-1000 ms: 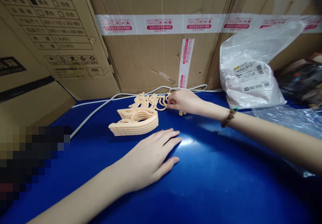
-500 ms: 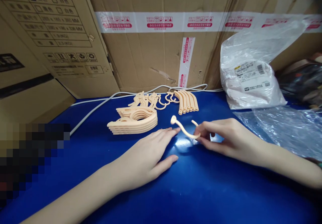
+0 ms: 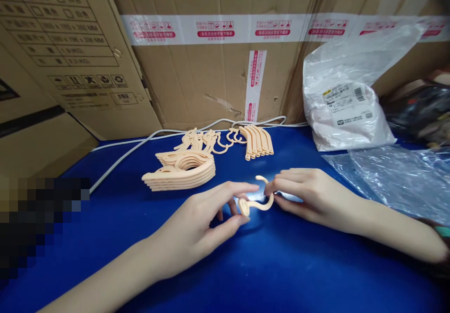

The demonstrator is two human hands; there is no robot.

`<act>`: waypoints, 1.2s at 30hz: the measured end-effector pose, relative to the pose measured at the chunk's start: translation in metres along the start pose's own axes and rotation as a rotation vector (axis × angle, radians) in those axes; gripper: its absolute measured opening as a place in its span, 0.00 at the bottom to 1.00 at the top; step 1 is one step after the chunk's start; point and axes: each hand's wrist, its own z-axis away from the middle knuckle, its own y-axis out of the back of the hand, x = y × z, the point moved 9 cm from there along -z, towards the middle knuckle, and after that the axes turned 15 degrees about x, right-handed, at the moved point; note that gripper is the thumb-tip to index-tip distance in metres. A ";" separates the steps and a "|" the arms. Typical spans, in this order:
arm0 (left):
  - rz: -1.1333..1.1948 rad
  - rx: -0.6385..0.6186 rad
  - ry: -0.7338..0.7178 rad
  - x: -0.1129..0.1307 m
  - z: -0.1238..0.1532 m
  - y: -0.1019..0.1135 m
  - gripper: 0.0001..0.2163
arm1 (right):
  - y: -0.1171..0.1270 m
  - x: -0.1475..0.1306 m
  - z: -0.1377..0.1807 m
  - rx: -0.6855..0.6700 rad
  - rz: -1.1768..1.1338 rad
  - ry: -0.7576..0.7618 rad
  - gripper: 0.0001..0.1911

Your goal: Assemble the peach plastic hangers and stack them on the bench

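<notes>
Both hands pinch one peach hook (image 3: 256,203), left hand (image 3: 204,221) at its knob, right hand (image 3: 305,195) mid-curve; hanger stack (image 3: 181,170) and hook row (image 3: 258,140) toward the surface's far edge lie unjoined.

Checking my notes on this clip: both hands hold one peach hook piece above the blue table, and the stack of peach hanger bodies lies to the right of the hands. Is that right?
Not quite. In the head view the left hand and right hand do hold one peach hook piece above the blue table, but the stack of peach hanger bodies lies to the left, behind the left hand.
</notes>
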 end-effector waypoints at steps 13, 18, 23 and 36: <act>-0.065 0.013 -0.202 0.010 0.004 -0.002 0.07 | -0.002 0.005 -0.002 -0.006 -0.239 -0.166 0.18; -0.200 0.049 -0.351 0.019 0.009 -0.007 0.03 | -0.011 -0.012 0.000 -0.137 -0.412 -0.233 0.19; -0.231 0.069 -0.415 0.024 0.011 -0.010 0.03 | -0.011 -0.005 0.002 -0.070 -0.589 -0.473 0.18; -0.221 0.098 -0.344 0.014 0.006 -0.002 0.03 | 0.021 0.069 -0.020 0.157 -0.004 -0.241 0.20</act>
